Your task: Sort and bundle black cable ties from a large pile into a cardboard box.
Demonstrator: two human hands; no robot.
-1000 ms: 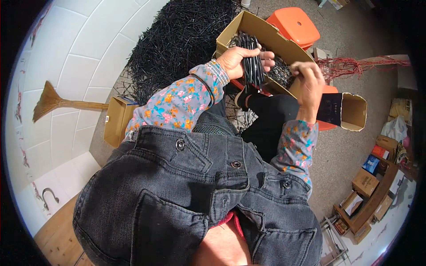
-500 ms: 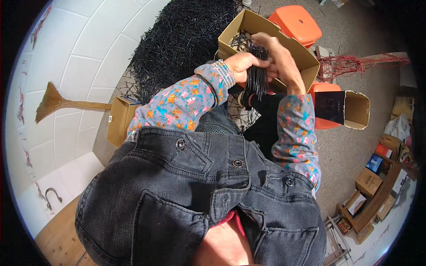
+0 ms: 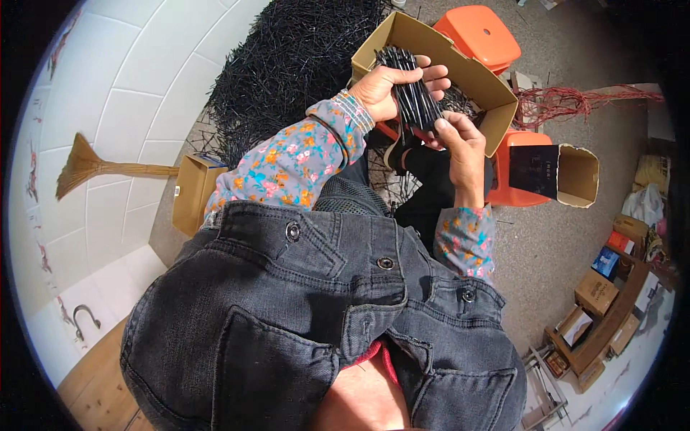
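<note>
A bundle of thin black sticks (image 3: 415, 100) lies across my left hand (image 3: 381, 92), its thumb pressed over the top and several fingers reaching out behind. My right hand (image 3: 466, 144) grips the lower end of the same bundle between thumb and fingers. Both hands are over the near side of an open cardboard box (image 3: 501, 123). More black sticks lie inside the box, partly hidden by my hands. A big heap of similar black sticks (image 3: 298, 65) rises on the floor to the left of the box.
Two orange stools (image 3: 480, 34) stand by the box; the nearer carries a dark open carton (image 3: 535, 171). Tangled red strands (image 3: 568, 104) lie to the right. On the left, a straw broom (image 3: 86, 167) reaches to a small cardboard box (image 3: 190, 197) beside the tiled wall.
My right hand has come down from the bundle's top to its lower end. The bundle has tilted, its top toward the left, and my left hand has shifted slightly up and left.
</note>
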